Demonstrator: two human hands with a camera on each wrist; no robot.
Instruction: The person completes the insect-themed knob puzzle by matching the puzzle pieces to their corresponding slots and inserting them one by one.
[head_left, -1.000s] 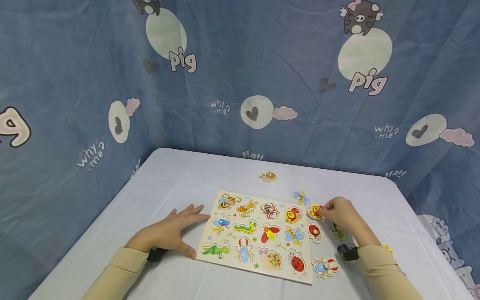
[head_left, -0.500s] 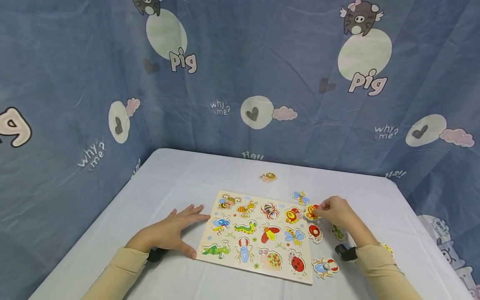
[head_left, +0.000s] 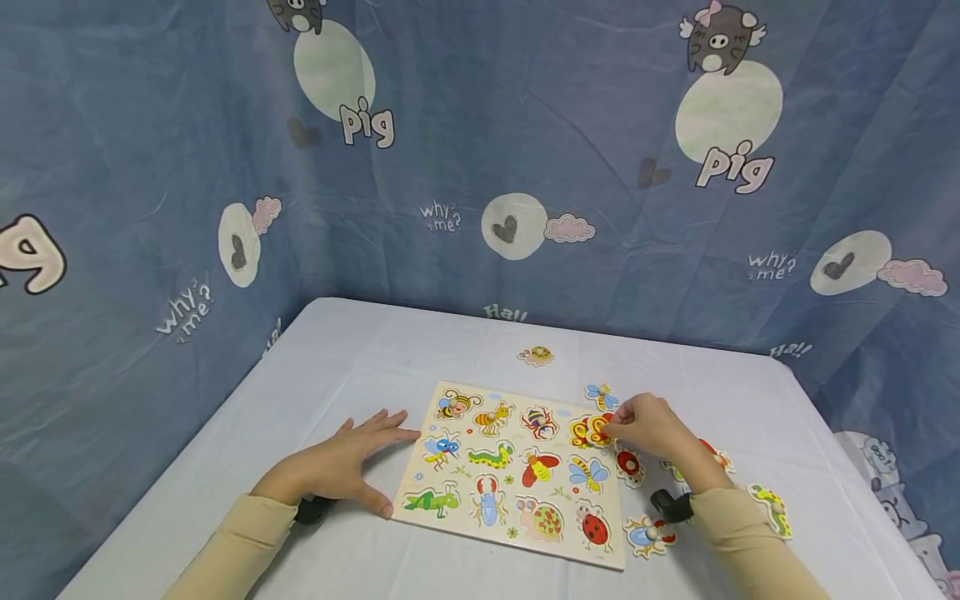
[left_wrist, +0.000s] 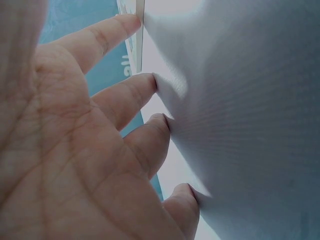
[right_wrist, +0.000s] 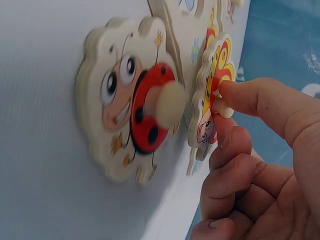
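Observation:
A wooden insect puzzle board (head_left: 562, 548) lies on the white table. My left hand (head_left: 341, 462) is spread at its left side, with fingertip and thumb at its edge; in the left wrist view the other fingertips (left_wrist: 150, 82) press the tabletop. My right hand (head_left: 652, 429) pinches the wooden peg (right_wrist: 223, 107) of a red and yellow butterfly piece (head_left: 596, 431) between thumb and index finger. That piece is tilted over the board's upper right corner, partly covering the printed butterfly (head_left: 579, 431). Close to the right hand, a ladybug piece (right_wrist: 150, 107) rests on the table.
Loose pieces lie round the board: a blue-winged insect (head_left: 602, 396), a snail (head_left: 536, 356) behind, a stag beetle (head_left: 645, 535) and a caterpillar (head_left: 776, 510) to the right. The right forearm partly hides a red piece (head_left: 718, 457). A blue curtain (head_left: 480, 167) hangs behind the table.
My right hand has moved left with the butterfly piece, from beside the board to over its upper right corner. More loose pieces show beside the forearm. My left hand stays put.

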